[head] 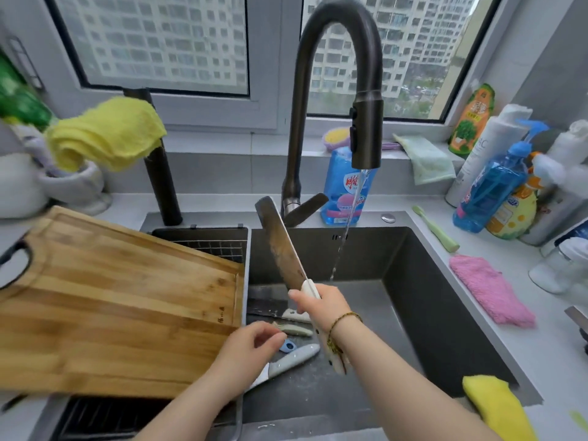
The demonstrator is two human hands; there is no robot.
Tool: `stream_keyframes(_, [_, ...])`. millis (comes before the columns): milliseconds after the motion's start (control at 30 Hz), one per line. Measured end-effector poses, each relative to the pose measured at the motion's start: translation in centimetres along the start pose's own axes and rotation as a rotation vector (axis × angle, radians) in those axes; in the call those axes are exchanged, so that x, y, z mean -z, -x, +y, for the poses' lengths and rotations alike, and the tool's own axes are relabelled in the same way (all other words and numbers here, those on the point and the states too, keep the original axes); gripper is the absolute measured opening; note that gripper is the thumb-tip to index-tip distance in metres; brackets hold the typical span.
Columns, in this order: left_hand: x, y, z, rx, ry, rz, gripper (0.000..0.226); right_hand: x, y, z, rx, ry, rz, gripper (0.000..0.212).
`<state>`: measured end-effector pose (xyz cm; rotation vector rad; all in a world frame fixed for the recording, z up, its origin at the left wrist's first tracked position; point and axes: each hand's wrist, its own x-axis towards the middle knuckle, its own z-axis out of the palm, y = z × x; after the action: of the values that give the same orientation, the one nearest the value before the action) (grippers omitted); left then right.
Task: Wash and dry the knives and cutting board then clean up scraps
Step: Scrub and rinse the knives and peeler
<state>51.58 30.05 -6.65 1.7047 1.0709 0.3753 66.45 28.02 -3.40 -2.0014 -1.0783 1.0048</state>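
My right hand [321, 305] grips the white handle of a cleaver [281, 246], blade raised up and away over the sink, just left of the thin water stream [345, 230]. My left hand [251, 348] hovers low over the sink's left side with fingers loosely curled, holding nothing. Below it lie a grey-handled knife [294, 358], another cleaver blade [265, 302] and further pale handles [294, 329]. The wooden cutting board [121, 307] rests tilted across the drain basket on the left.
The dark faucet [321, 58] runs into the grey sink [445, 313]. A yellow sponge cloth [496, 405] sits on the front right rim, a pink cloth [490, 291] on the right counter. Bottles [496, 186] crowd the far right. A yellow cloth [108, 135] hangs at left.
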Motion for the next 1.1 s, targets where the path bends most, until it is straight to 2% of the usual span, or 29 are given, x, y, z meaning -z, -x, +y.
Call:
stream_keyframes(167, [0.5,2.0,0.0,0.066,0.100,-0.104,0.004,-3.0,0.3,-1.8,-0.031,-0.200,-0.081,0.026])
stream_keyframes(400, [3.0,3.5,-0.8,0.235,0.394,-0.115,0.014,-7.1,-0.5,-4.0,-0.049,-0.260,-0.184,0.034])
stream_keyframes(533, [4.9,4.1,-1.3,0.258,0.611,-0.132,0.015,-9.1,-0.5,-5.0,-0.100,-0.360,-0.285,0.035])
stream_keyframes(667, [6.1,4.3,-1.7,0.242,0.581,-0.114,0.017,-10.0,-0.7,-5.4,-0.115,-0.320,-0.331,0.036])
stream_keyframes(833, [7.0,4.9,-2.2,0.224,0.552,0.033,0.012,-10.6,-0.5,-6.0,-0.097,-0.094,-0.265,0.042])
stream_keyframes(933, [8.3,5.1,-3.5,0.253,0.449,0.104,0.010,-10.7,-0.5,-5.1,-0.019,-0.116,-0.147,0.040])
stream_keyframes(1033, [8.9,5.3,-4.7,0.299,0.380,0.129,0.012,-10.8,-0.7,-3.4,0.026,-0.126,0.060,0.022])
stream_keyframes(1100, [8.9,5.4,-5.4,0.328,0.358,0.132,0.008,-10.8,-0.8,-2.5,-0.014,-0.114,0.099,0.020])
